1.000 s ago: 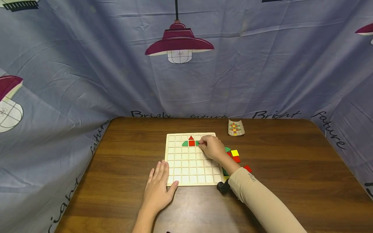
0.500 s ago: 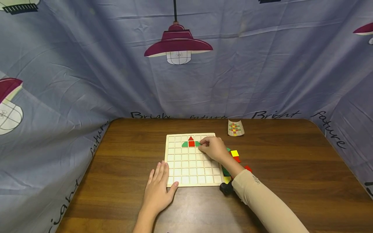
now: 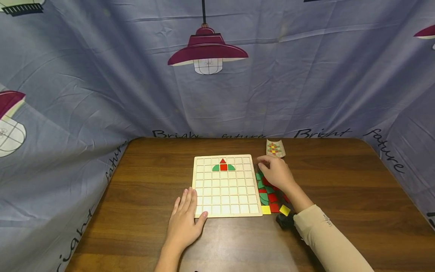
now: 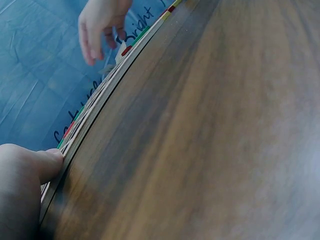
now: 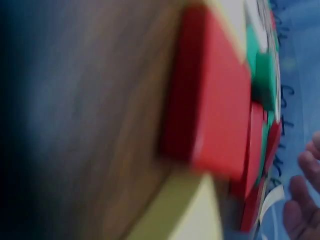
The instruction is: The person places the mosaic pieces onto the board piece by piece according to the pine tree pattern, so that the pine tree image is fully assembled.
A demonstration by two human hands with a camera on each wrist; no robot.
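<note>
We see the gridded board [image 3: 224, 192] at lower centre, the left hand [image 3: 183, 221] lying spread on its lower-left corner. The right hand [image 3: 276, 172] hangs right of centre, fingers loosely bent, pinching nothing we can see. A low wrist could scatter the loose pieces [image 3: 264, 198] beneath; a sideways bump could jolt the red square [image 3: 223, 167] askew.

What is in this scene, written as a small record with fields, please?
board: pale, gridded, on the table
on the board: red triangle above red square, green rounded piece on either side
loose pieces: red, green, yellow, right of the board
left hand: touches the board's left and near edges
right hand: near the loose pieces, no piece visible in it
card: small, coloured pattern, just beyond the right hand
backdrop: blue printed cloth
</note>
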